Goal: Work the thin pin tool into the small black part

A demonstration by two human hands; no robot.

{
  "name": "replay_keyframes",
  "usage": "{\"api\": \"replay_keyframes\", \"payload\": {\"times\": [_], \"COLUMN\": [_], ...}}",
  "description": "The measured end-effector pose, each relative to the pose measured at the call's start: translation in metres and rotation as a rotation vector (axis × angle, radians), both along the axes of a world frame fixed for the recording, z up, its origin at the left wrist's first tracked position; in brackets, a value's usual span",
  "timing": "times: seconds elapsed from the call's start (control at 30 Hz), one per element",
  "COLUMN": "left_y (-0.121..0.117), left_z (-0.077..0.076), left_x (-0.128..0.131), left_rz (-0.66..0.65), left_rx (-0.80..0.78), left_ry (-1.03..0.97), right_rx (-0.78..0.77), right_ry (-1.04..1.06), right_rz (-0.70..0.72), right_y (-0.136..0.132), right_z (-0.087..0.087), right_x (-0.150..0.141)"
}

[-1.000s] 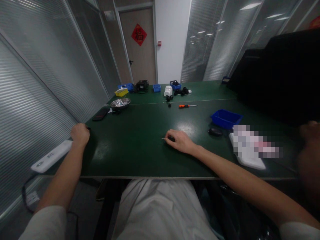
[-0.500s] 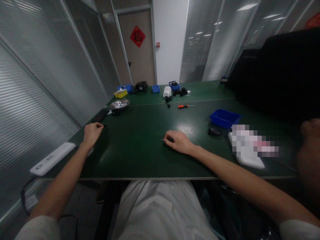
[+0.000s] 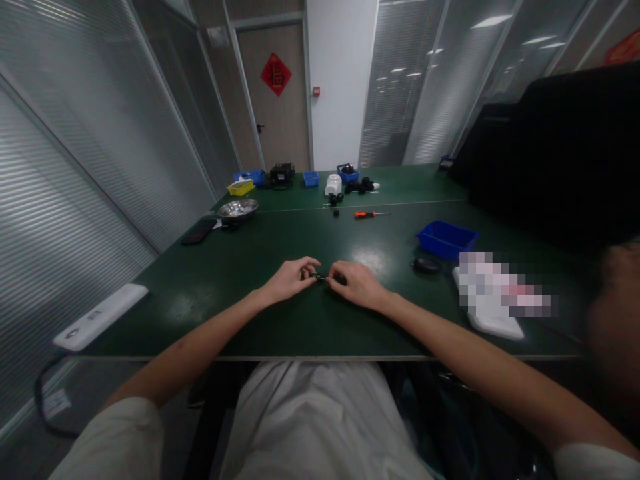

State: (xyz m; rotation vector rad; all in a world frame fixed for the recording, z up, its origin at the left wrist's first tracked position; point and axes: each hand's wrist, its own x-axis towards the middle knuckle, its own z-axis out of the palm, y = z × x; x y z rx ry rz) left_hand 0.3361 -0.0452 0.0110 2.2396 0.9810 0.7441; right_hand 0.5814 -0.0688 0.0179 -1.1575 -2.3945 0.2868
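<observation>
Over the middle of the table, my left hand point(image 3: 291, 280) pinches a small dark part point(image 3: 319, 275) between thumb and fingertips. It is too small to name. Facing it, my right hand point(image 3: 357, 283) is closed around a dark piece point(image 3: 341, 278) with a thin metal tip, mostly hidden by the fingers. The tip points left and meets or nearly meets the small part; whether they touch I cannot tell. Both hands are low over the green table point(image 3: 280, 333).
A blue tray point(image 3: 447, 241), a black mouse point(image 3: 427, 266) and a white pad point(image 3: 493, 323) lie to the right. Farther off are an orange screwdriver point(image 3: 366, 215), a metal bowl point(image 3: 239, 210) and a phone point(image 3: 199, 232). A white power strip point(image 3: 100, 317) sits at left; another person's hand point(image 3: 620, 287) is at far right.
My left hand has moved right from beside the phone to the table's middle, bringing the small dark part up to my right hand. The right hand has stayed almost still.
</observation>
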Motion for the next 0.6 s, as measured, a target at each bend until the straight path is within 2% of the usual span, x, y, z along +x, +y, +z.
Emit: {"api": "replay_keyframes", "payload": {"times": [0.13, 0.37, 0.6], "left_y": [-0.001, -0.0055, -0.0047], "left_z": [-0.0053, -0.003, -0.0017], "left_x": [-0.0053, -0.0047, -0.0067], "left_rz": [-0.011, -0.018, -0.031], "left_rx": [0.004, 0.115, 0.115], "left_ry": [-0.015, 0.05, 0.06], "right_rx": [0.006, 0.007, 0.015], "right_ry": [-0.019, -0.062, -0.074], "right_rz": [-0.034, -0.073, -0.054], "right_y": [0.0023, 0.0045, 0.0025], "right_z": [-0.0022, -0.0042, -0.0031], "right_x": [0.0002, 0.0001, 0.0009]}}
